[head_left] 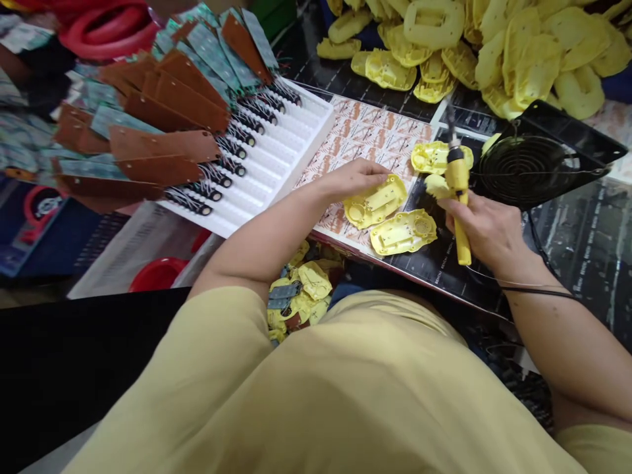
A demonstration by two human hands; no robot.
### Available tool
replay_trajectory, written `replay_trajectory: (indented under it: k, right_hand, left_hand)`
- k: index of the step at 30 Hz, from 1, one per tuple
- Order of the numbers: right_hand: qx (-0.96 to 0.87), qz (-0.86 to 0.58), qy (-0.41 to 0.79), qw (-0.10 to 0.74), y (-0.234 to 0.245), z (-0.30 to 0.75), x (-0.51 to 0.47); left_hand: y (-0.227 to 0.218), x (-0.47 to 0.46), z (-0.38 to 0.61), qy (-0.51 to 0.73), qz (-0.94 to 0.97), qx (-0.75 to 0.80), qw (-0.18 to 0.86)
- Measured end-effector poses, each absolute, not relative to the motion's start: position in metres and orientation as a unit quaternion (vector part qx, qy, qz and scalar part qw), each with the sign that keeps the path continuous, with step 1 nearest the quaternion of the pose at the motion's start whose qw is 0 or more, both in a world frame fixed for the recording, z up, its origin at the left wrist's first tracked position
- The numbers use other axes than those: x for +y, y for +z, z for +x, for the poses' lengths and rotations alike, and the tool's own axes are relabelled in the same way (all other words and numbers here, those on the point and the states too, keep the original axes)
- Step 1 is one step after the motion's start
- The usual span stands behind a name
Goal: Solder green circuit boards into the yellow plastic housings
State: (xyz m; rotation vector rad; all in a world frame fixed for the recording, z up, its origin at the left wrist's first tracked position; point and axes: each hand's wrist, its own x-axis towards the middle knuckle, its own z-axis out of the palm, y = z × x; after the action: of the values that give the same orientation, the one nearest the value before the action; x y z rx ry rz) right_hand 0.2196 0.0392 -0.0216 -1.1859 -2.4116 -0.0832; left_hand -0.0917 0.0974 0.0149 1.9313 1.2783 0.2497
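Observation:
My left hand (pixel 363 176) has its fingers curled over the upper edge of a yellow plastic shell half (pixel 379 203), which lies hollow side up on the printed sheet. Just below it is a second yellow shell half (pixel 403 232), untouched. My right hand (pixel 486 227) is closed round the yellow handle of a soldering iron (pixel 457 178), whose metal end points away from me. Behind the iron lies another shell half (pixel 430 158), partly covered by it. A small pale yellow piece (pixel 437 186) sits by my right fingertips; I cannot make out what it is.
A white foam tray (pixel 281 171) on the left carries circuit boards (pixel 168 141) with wires and black round parts. A black fan (pixel 526 164) stands at the right. Yellow shells (pixel 523 52) are heaped at the back. More yellow parts (pixel 313 283) lie below the table edge.

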Motion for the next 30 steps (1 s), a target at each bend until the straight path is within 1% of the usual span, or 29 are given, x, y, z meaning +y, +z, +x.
replay_trajectory:
  k: [2,4,6,9,11,14,16,19,21,24,27,30]
  right_hand:
    - [-0.859,-0.44,-0.076,0.25,-0.013,0.224,0.028]
    - [-0.831,-0.464,-0.115,0.285,-0.008,0.228,0.009]
    - [-0.81,-0.482,-0.129,0.309,-0.008,0.229,-0.013]
    - [-0.804,-0.49,-0.123,0.314,-0.01,0.23,-0.044]
    - [-0.807,-0.489,-0.127,0.306,-0.01,0.234,-0.057]
    - [-0.819,-0.468,-0.157,0.293,-0.006,0.248,-0.065]
    - [-0.85,-0.423,-0.137,0.282,-0.005,0.26,-0.063]
    - [-0.909,-0.321,-0.03,0.265,-0.01,0.272,-0.058]
    - [-0.924,-0.285,0.016,0.253,-0.016,0.273,-0.056]
    - [-0.925,-0.291,0.022,0.244,-0.021,0.268,-0.057]
    - [-0.92,-0.292,0.014,0.259,-0.021,0.263,-0.061]
    - [-0.921,-0.28,0.023,0.271,-0.018,0.261,-0.066]
  left_hand:
    - [0.01,0.101,-0.089,0.105,0.778,0.536,0.312]
    - [0.008,0.099,-0.089,0.108,0.811,0.525,0.233]
    - [0.008,0.092,-0.096,0.081,0.857,0.464,0.208]
    - [0.012,0.082,-0.114,0.001,0.9,0.378,0.217]
    - [0.016,0.079,-0.125,-0.04,0.9,0.392,0.188]
    - [0.022,0.079,-0.131,-0.074,0.884,0.45,0.105]
    - [0.026,0.079,-0.128,-0.094,0.878,0.466,0.064]
    - [0.03,0.071,-0.114,-0.128,0.857,0.496,0.052]
    - [0.03,0.062,-0.102,-0.124,0.829,0.542,0.055]
    - [0.024,0.048,-0.084,-0.082,0.808,0.581,0.048]
    - [0.013,0.044,-0.076,-0.038,0.825,0.562,0.043]
    - [-0.001,0.051,-0.085,0.051,0.843,0.534,0.037]
